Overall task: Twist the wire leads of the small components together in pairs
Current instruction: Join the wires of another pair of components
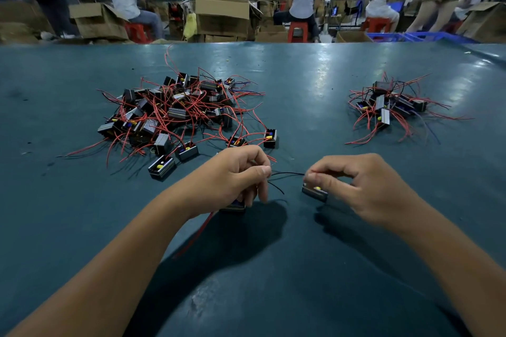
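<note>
Pinching a thin black lead (287, 173) at each end, the left hand (235, 178) and right hand (358, 186) hold it taut between thumb and forefinger, just above the table (301, 90). One component (315, 192) hangs under the right fingers; another (233, 206) sits half hidden beneath the left, its red wire (197, 232) trailing toward the body. This looks like the joining step: ends brought together, the twist itself apparently not yet made, though the leads are too fine to be sure. Next, the two ends need to lie side by side so one pinch can roll them round each other. The big pile (175, 115) of loose pieces lies close ahead of the left hand; a smaller heap (388, 107), probably the finished pairs, sits well off to the right. Bare table lies between them and near the body, with the far edge well away.
</note>
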Motion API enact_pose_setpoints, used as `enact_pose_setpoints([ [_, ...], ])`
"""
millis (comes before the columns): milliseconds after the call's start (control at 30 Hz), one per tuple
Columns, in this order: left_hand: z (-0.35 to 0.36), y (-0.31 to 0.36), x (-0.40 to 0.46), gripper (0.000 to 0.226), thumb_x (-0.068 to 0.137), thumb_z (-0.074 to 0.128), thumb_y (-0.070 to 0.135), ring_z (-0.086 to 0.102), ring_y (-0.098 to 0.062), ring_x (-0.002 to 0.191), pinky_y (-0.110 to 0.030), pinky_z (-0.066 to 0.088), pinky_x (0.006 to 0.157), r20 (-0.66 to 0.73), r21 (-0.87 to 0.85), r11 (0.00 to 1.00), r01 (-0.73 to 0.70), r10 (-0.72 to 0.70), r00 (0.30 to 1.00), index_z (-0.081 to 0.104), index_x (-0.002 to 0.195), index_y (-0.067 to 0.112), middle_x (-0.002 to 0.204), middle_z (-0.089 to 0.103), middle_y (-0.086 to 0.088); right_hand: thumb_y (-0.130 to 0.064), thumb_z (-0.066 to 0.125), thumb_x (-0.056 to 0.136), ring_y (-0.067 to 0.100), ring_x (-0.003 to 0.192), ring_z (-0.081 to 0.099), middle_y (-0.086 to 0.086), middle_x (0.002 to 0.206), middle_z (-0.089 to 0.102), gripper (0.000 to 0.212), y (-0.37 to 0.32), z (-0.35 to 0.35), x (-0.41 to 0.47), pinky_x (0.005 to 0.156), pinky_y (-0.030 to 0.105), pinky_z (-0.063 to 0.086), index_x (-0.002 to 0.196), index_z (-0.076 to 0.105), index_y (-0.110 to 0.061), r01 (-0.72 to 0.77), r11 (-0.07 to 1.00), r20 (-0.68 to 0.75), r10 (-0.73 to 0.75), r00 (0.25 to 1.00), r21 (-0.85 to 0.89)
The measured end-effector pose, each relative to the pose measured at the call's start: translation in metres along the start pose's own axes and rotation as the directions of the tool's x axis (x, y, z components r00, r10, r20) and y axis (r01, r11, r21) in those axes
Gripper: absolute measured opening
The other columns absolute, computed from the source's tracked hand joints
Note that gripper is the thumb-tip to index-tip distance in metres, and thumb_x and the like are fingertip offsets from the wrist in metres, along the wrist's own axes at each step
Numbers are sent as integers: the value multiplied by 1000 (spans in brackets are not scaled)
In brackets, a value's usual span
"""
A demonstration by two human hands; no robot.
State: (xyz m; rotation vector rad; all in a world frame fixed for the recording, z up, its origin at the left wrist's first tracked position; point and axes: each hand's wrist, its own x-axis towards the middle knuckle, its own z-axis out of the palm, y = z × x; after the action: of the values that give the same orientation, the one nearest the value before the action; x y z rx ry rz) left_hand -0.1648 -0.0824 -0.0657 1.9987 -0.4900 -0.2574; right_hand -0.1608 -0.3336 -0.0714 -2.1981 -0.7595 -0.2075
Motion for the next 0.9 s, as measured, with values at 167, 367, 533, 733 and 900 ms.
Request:
enact_pose_setpoints([
  [167, 9, 1, 3, 17, 106, 44, 13, 61, -23, 52, -30, 43, 52, 4, -59, 998, 11, -10, 1000, 46, 89, 11, 78, 74, -14, -39, 57, 89, -5, 55, 56, -17, 64, 66, 27, -9, 31, 3, 56, 6, 39, 103, 77, -25, -107, 985, -144, 126, 981, 136],
  [367, 11, -2, 6, 15, 106, 43, 14, 66, -27, 57, -29, 45, 51, 8, -115, 993, 11, -10, 1000, 44, 91, 11, 85, 76, -17, -19, 53, 100, -1, 53, 50, -14, 67, 63, 23, -6, 45, 3, 55, 10, 37, 112, 70, -26, -173, 973, -98, 189, 977, 155],
  [533, 12, -2, 5, 15, 107, 43, 17, 68, -25, 61, -26, 47, 53, 27, -133, 991, 7, -4, 1000, 44, 92, 11, 88, 77, -14, -13, 56, 98, 9, 58, 57, -4, 74, 72, 11, -9, 50, 3, 62, 24, 48, 93, 64, -19, -208, 912, -157, 277, 948, 353],
  [733, 20, -3, 7, 15, 104, 49, 18, 70, -21, 63, -23, 47, 50, -53, -95, 995, -38, 33, 998, 51, 95, 6, 88, 77, -6, -6, 57, 96, 3, 54, 57, -2, 68, 70, 11, -17, 57, 3, 55, 11, 42, 90, 64, -13, -147, 856, -181, 268, 946, 496],
  [900, 28, -6, 12, 19, 102, 53, 21, 70, -21, 62, -24, 48, 50, -114, -152, 986, -60, 43, 993, 54, 96, 3, 89, 77, -8, -7, 60, 96, -2, 49, 50, -16, 58, 59, 12, -19, 60, 7, 50, 6, 36, 87, 66, -12, -107, 796, -211, 284, 935, 595],
])
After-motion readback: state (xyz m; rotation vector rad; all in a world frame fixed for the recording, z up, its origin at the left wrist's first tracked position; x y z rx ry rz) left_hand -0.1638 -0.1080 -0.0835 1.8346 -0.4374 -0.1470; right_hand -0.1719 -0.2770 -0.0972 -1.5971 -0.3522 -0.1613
